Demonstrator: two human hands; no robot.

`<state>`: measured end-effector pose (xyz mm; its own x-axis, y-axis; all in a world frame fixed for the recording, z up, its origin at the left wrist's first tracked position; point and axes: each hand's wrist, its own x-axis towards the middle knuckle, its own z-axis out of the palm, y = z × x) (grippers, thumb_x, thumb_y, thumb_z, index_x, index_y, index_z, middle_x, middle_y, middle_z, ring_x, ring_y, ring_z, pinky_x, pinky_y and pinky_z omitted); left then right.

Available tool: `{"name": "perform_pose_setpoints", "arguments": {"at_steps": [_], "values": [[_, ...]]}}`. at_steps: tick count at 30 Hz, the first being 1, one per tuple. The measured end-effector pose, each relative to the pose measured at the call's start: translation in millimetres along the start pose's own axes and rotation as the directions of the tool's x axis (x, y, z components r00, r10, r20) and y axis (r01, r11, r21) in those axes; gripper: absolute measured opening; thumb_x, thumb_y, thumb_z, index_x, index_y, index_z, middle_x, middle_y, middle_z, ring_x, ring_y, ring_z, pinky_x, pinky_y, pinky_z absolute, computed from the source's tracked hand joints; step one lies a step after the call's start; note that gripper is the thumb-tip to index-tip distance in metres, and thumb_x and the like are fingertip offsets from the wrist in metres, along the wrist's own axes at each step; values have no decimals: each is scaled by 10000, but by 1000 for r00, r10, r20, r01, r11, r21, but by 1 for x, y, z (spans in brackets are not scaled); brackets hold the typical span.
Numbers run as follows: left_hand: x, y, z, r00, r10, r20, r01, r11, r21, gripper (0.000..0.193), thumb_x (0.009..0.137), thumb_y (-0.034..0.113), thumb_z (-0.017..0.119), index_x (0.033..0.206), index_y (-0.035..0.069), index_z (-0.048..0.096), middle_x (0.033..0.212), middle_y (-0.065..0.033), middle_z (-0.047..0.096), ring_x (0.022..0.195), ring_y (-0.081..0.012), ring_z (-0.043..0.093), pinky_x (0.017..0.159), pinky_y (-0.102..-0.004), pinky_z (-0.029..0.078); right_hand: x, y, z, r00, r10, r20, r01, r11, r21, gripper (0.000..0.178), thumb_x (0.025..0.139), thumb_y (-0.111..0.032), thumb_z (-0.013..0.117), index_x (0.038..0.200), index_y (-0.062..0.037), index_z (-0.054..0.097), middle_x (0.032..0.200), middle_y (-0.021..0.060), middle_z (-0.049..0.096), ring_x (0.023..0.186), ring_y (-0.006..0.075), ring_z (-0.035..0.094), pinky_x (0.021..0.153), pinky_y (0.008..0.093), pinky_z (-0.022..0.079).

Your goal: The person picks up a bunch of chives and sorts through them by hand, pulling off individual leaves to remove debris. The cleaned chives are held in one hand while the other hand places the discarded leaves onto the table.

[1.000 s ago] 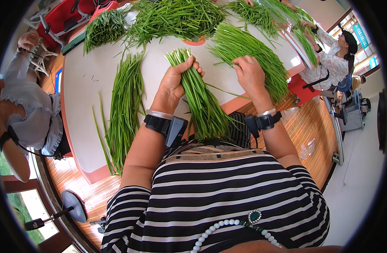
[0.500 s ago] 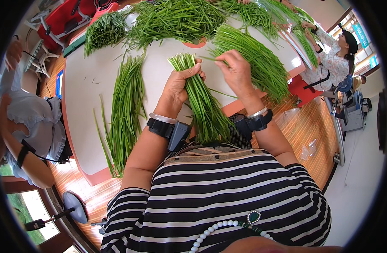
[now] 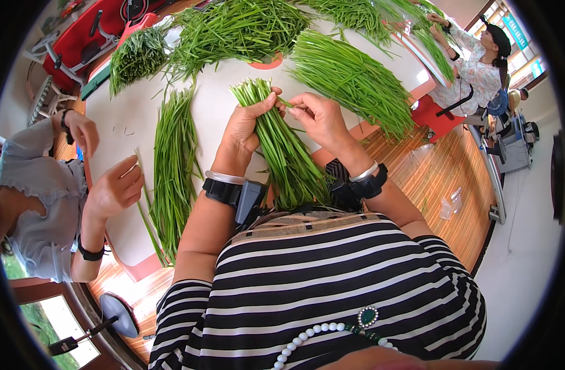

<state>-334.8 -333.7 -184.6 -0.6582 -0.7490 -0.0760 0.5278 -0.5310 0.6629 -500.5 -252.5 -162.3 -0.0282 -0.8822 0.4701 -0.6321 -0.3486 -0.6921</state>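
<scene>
My left hand [image 3: 240, 128] is wrapped round the upper part of a bundle of garlic chives [image 3: 284, 157], its pale cut ends upward and its leaves hanging toward my lap. Close beside it, my right hand [image 3: 325, 123] pinches a thin green chive strand [image 3: 285, 103] at the bundle's side. To the left on the table [image 3: 131, 203] lies a long pile of chives [image 3: 173, 154]. Another thick pile of chives [image 3: 353, 80] is fanned out to the right, its pale ends pointing away from me.
A large loose heap of chives [image 3: 233, 31] covers the far side, beside a darker green bunch [image 3: 139, 58]. At the left, a co-worker's hand [image 3: 117, 188] reaches over the table edge. Another person [image 3: 473, 65] works at the far right.
My right hand has come in from the right, down to the bundle, and now pinches at its side. The left co-worker's hands have moved in toward the table. My left hand keeps its grip.
</scene>
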Motion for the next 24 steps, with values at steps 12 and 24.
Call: {"name": "perform_pose_setpoints", "arguments": {"at_steps": [12, 24], "values": [[-4, 1, 6, 999, -38, 4, 38, 998, -40, 183, 905, 177, 649, 993, 20, 618, 979, -126, 678, 855, -228, 646, 751, -374, 560, -4, -1, -3, 999, -15, -36, 16, 999, 34, 100, 836, -80, 663, 909, -15, 639, 788, 129, 657, 668, 260, 639, 597, 326, 483], [4, -3, -6, 998, -38, 48, 43, 993, -112, 155, 933, 155, 600, 1010, 28, 556, 751, -29, 557, 767, -197, 588, 777, -357, 502, -3, 48, -60, 980, 94, -178, -184, 778, -601, 58, 842, -128, 637, 853, -72, 639, 845, 120, 620, 788, 342, 608, 671, 437, 492]]}}
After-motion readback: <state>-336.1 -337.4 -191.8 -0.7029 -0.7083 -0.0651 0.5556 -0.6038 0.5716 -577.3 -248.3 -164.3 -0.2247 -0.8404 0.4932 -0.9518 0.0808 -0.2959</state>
